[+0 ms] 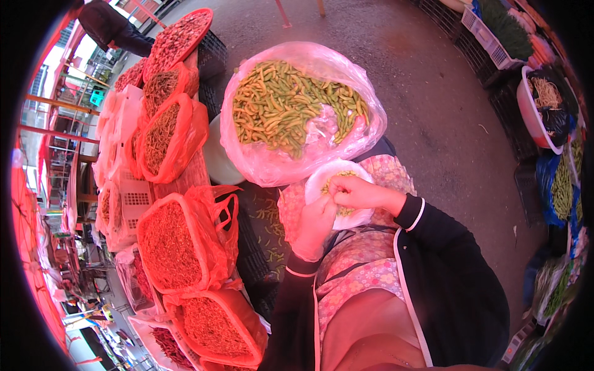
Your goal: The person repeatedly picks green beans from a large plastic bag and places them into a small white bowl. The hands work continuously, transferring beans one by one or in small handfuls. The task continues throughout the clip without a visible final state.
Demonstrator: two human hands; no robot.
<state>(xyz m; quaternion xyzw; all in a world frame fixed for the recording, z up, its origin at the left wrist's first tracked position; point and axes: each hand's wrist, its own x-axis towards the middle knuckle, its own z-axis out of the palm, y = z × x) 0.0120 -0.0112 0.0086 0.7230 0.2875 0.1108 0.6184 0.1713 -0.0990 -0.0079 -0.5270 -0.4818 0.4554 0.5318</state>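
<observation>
My left hand (316, 222) and my right hand (359, 192) meet with fingertips pinched together above a white bowl (315, 185) on my lap. Whatever may be between the fingers is too small and covered to make out. Shelled green beans (346, 212) lie in the bowl, partly hidden by my hands. Just beyond it stands a wide container lined with a clear plastic bag (260, 169), holding a large heap of green bean pods (274, 106). A patterned floral apron (371, 273) covers my lap.
Along the left, a stall table (188, 178) carries red-bagged baskets of crushed chili (169, 246) and dried goods (162, 134). A white bucket (222, 157) and scattered pods (269, 215) are beside me. Vegetable crates (494, 48) line the right. A person (109, 28) stands far left.
</observation>
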